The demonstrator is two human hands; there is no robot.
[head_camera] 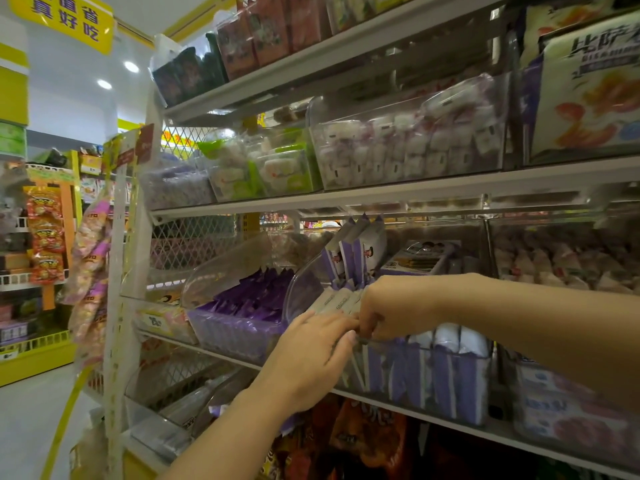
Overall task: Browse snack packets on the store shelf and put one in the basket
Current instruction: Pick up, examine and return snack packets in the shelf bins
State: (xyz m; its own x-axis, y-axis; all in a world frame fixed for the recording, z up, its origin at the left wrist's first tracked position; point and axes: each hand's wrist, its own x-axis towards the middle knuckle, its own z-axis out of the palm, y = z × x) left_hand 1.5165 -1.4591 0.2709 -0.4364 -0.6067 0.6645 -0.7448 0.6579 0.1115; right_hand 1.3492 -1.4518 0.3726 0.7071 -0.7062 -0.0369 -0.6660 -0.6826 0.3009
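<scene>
- The left hand [311, 355] reaches up from below. Its fingers [334, 325] are nearly straight, and the tips lie against the front rim of a clear bin [433, 386] and the packet tops there.
- The right hand [394, 304] comes in from the right, knuckles up. Its fingers are curled down into the bin and meet the left fingertips. Motion blur hides whether they actually pinch a packet.
- The purple-and-white packets [337, 301] stand in a row in this bin, directly under and just behind both sets of fingers. More of them [356, 251] stand upright further back, above the fingers.
- Left of the fingers, a neighbouring bin holds dark purple packets [256, 296].
- The shelf [381, 195] above the fingers carries a clear bin of white wrapped sweets [408, 143].
- Below the fingers, orange bags [374, 434] sit on the next level down.
</scene>
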